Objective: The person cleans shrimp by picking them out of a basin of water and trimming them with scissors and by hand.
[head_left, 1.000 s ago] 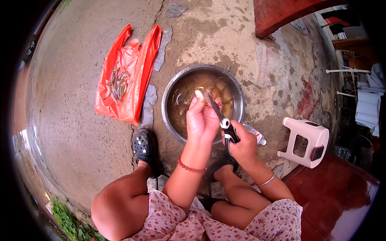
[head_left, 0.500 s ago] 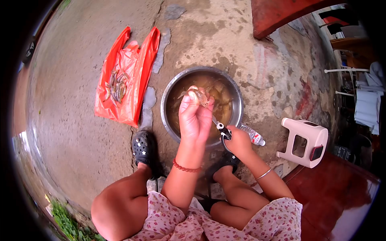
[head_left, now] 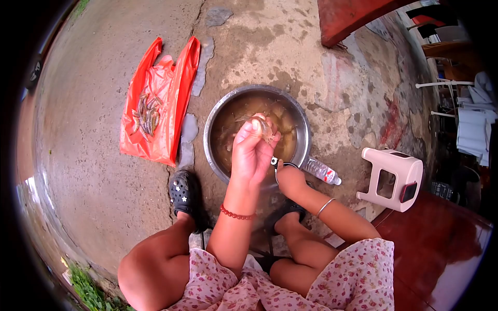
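Observation:
Above the steel basin [head_left: 210, 150], my left hand [head_left: 252, 147] is closed on a shrimp [head_left: 266, 128], pinched between thumb and fingers. My right hand [head_left: 291, 180] grips black-handled scissors [head_left: 275, 161] near the basin's lower right rim. The scissor blades are largely hidden behind my left hand. Cloudy brown water fills the basin, with pale shapes in it that I cannot make out clearly. To the left, several shrimps [head_left: 147, 115] lie on a red plastic bag [head_left: 171, 98].
A clear plastic bottle [head_left: 322, 171] lies against the basin's right side. Farther right, a pale pink plastic stool [head_left: 392, 179] rests on its side. Black clogs [head_left: 183, 193] are on my feet. A red object [head_left: 358, 18] juts in at the top right.
My right hand and the scissors have moved left, closer to my left hand. The shrimp stays in my left hand, turned slightly.

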